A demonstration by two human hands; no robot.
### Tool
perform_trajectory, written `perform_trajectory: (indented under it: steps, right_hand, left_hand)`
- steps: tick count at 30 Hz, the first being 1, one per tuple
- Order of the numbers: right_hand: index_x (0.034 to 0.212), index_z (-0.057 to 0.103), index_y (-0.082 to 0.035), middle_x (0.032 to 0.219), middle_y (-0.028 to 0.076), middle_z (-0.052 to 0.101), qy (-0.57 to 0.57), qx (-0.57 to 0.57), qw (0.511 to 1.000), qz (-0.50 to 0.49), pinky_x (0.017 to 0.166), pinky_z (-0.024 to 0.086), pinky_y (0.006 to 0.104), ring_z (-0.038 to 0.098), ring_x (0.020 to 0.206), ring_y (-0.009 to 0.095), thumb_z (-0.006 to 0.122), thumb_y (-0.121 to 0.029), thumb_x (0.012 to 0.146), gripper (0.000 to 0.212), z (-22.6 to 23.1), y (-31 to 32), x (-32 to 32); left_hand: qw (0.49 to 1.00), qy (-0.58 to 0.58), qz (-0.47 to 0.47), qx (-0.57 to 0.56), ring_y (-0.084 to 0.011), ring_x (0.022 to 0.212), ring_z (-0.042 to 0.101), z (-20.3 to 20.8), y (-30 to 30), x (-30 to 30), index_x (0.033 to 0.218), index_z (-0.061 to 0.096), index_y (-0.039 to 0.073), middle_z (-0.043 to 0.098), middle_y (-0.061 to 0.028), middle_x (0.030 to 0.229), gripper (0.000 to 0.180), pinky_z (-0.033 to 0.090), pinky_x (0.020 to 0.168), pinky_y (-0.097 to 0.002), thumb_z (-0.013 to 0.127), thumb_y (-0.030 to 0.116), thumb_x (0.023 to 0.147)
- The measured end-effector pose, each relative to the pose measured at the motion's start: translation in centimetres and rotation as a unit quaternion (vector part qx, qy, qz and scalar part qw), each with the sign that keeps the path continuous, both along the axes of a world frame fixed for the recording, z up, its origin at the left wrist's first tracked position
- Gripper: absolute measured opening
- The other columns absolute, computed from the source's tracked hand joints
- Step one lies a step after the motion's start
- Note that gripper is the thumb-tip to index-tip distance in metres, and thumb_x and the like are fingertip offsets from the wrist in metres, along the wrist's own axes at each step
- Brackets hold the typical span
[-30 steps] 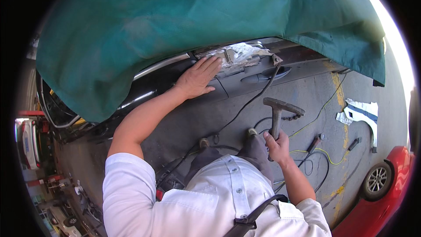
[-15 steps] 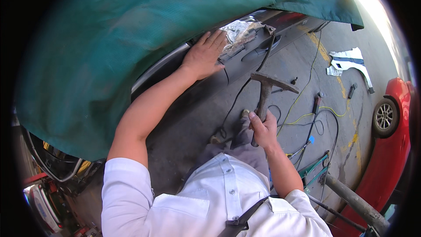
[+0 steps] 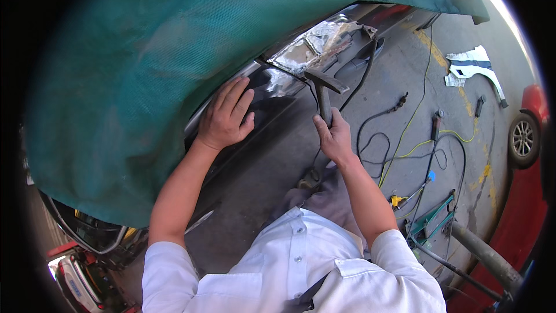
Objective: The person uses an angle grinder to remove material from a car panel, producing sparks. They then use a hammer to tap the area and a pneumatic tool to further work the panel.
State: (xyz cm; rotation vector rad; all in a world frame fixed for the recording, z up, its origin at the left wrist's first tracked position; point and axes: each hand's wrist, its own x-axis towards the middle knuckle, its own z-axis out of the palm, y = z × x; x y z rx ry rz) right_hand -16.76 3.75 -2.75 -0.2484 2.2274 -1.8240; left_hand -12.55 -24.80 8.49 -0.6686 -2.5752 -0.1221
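My left hand (image 3: pixel 226 116) lies with its fingers outstretched on the dark car's side (image 3: pixel 272 104), by the edge of a green cover (image 3: pixel 150 81). In my right hand (image 3: pixel 336 136) is a body hammer (image 3: pixel 322 95), gripped by its handle. The hammer's head is raised in front of the car's side; whether it touches the panel I cannot tell. Beyond it, a patch of bare, rough metal (image 3: pixel 313 46) shows bright on the bodywork. The cover hides the car's upper part.
Cables and hoses (image 3: pixel 405 145) trail over the floor at the right, among hand tools (image 3: pixel 436 124). A white fender (image 3: pixel 476 69) lies farther off. A metal pole (image 3: pixel 483 255) and a red car (image 3: pixel 509 226) stand at the right; a green-framed stand (image 3: pixel 431 220) sits near the pole.
My left hand has slid back along the car, away from the bare-metal patch. The hammer in my right hand has moved forward and left, closer to the panel.
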Motion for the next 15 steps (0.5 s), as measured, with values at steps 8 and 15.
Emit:
perform_trajectory:
  steps: [8, 15]
  right_hand:
    - [0.095, 0.054, -0.005, 0.066, 0.0, 0.052, 0.186, -0.099, 0.972, -0.107, 0.055, 0.04, 0.0312, 0.049, 0.06, 0.012, 0.055, -0.041, 0.108, 0.039, -2.7, -2.9, 1.3]
    - [0.093, 0.053, -0.003, 0.065, 0.005, 0.054, 0.19, -0.029, 0.974, -0.118, 0.054, 0.041, 0.0325, 0.051, 0.056, 0.017, 0.053, -0.049, 0.107, 0.049, -2.6, -3.7, 0.4]
  left_hand:
    - [1.0, 0.009, 0.01, -0.002, -0.0387, 0.131, 0.058, 0.0, 0.1, -0.1, 0.12, 0.067, -0.001, 0.059, -0.0215, 0.141, 0.045, 0.049, 0.111, -0.0493, 0.074, 0.011, 0.077]
    - [1.0, 0.004, 0.02, -0.013, -0.0372, 0.133, 0.056, 0.3, 0.4, -0.1, 0.117, 0.068, -0.001, 0.06, -0.0215, 0.14, 0.043, 0.047, 0.113, -0.0488, 0.071, 0.011, 0.077]
